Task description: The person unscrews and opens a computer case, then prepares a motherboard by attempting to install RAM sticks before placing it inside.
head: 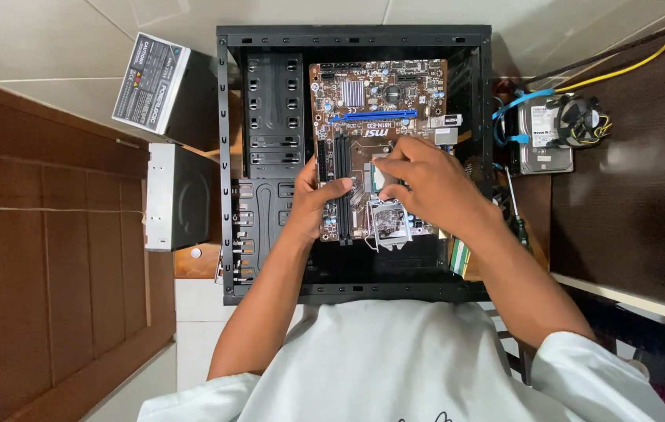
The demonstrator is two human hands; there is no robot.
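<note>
Motherboard [379,117]: brown, lying flat inside black computer case [270,117], case on its side with open face upward. Seated in place as far as visible; fixing screws too small to confirm.

Processor socket [386,223]: near board centre, metal retention frame swung open toward the wearer. Small square processor chip [380,173] pinched between thumb and fingertips of right hand [426,184], held just above the socket area; not yet seated, judging by the raised frame.

Left hand [313,199]: curled against left edge of board, thumb resting across the black memory slots [342,187], apparently steadying; nothing gripped.

Memory slots: empty. Blue expansion slot [375,116]: empty.

Outstanding items (all outside the case): cooler fan [582,121] and hard drive [545,141] on dark surface at right; power supply unit [157,82] and silver-faced optical drive [176,195] at left; screwdriver [514,211] beside case's right wall.

Progress, by estimate: early; board in, nearly everything else uninstalled.
</note>
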